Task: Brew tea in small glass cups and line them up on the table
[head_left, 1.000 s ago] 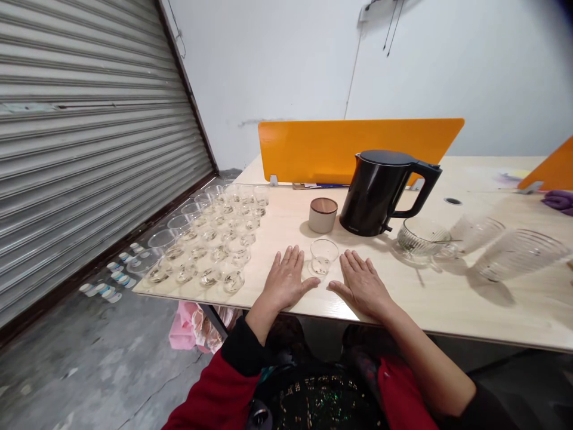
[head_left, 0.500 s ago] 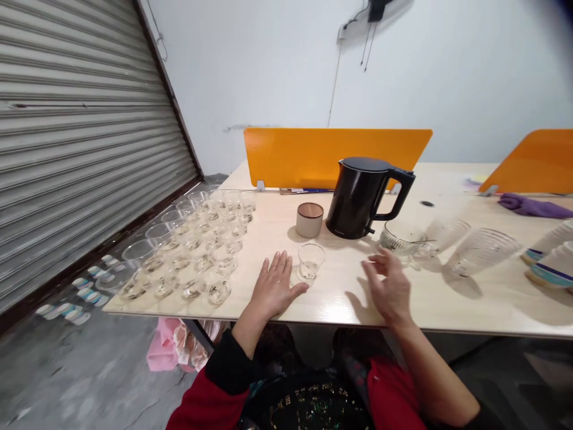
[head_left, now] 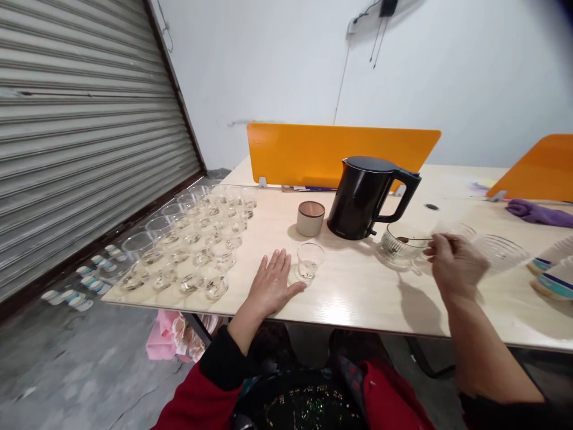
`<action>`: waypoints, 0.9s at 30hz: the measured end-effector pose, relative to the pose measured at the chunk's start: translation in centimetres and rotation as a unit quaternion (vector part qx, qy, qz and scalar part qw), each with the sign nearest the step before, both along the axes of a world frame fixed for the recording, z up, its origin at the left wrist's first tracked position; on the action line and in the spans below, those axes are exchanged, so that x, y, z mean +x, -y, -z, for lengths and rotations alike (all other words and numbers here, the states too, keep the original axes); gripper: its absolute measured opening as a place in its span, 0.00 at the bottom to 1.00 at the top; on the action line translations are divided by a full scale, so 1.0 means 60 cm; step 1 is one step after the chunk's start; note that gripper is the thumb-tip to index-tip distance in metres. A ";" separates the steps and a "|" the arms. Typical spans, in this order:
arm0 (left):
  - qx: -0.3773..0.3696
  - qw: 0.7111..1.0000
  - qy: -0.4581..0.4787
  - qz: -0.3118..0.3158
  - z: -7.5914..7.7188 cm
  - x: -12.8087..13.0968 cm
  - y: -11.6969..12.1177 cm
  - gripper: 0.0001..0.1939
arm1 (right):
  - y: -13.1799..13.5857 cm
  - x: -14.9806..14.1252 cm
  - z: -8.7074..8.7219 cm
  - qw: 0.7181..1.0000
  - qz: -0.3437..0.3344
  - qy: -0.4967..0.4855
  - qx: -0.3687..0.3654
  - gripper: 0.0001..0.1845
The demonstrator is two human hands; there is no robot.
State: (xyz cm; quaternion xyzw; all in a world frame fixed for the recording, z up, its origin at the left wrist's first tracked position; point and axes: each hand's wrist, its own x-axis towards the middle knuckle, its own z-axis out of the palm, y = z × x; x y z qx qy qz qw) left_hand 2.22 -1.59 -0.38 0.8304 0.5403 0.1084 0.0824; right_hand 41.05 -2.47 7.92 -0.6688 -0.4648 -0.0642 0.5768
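My left hand (head_left: 273, 283) lies flat on the table, fingers spread and empty. Just right of its fingertips stands a clear plastic cup (head_left: 310, 258) with a few dark bits at its bottom. At the right, my right hand (head_left: 457, 263) pinches the handle of a small spoon (head_left: 414, 239). The spoon's bowl end is over the ribbed glass cup (head_left: 394, 245), which holds some dark loose material. Behind the clear cup sit a beige canister with a brown wooden lid (head_left: 310, 218) and a black electric kettle (head_left: 362, 197).
Rows of clear cups (head_left: 197, 239) with dark bits fill the table's left end. Stacked clear cups (head_left: 501, 254) lie partly behind my right hand. Paper cup stacks (head_left: 555, 278) and a purple cloth (head_left: 539, 212) are at the right. An orange divider (head_left: 295, 155) stands behind.
My right hand has left the table beside the clear cup, moved right and closed on the spoon's handle. The left hand stays flat beside the cup. The view has shifted slightly.
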 end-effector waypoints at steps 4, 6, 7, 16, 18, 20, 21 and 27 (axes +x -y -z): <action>0.002 1.000 0.018 -0.002 -0.001 -0.003 0.000 0.48 | 0.082 -0.083 -0.059 0.994 -0.039 0.009 0.102 0.12; 0.005 0.999 0.045 -0.003 -0.003 -0.003 -0.002 0.50 | 0.105 -0.130 -0.078 0.990 -0.087 0.000 0.114 0.09; 0.002 0.998 0.066 -0.005 -0.005 -0.003 -0.003 0.52 | 0.108 -0.151 -0.083 0.985 -0.130 -0.023 0.109 0.08; -0.068 0.893 0.444 0.033 -0.019 0.043 -0.023 0.65 | 0.005 -0.267 -0.034 0.928 -0.368 0.023 -0.048 0.13; -0.089 0.864 0.495 0.029 -0.021 0.058 -0.025 0.65 | -0.006 -0.284 -0.022 0.915 -0.391 0.050 -0.085 0.14; -0.121 0.832 0.542 0.019 -0.022 0.070 -0.025 0.62 | -0.011 -0.295 -0.012 0.906 -0.404 0.066 -0.106 0.15; -0.132 0.819 0.558 0.013 -0.021 0.075 -0.025 0.60 | -0.013 -0.298 -0.009 0.906 -0.403 0.077 -0.106 0.15; -0.103 0.811 0.576 -0.011 -0.018 0.084 -0.024 0.49 | -0.015 -0.294 -0.001 0.918 -0.372 0.105 -0.095 0.13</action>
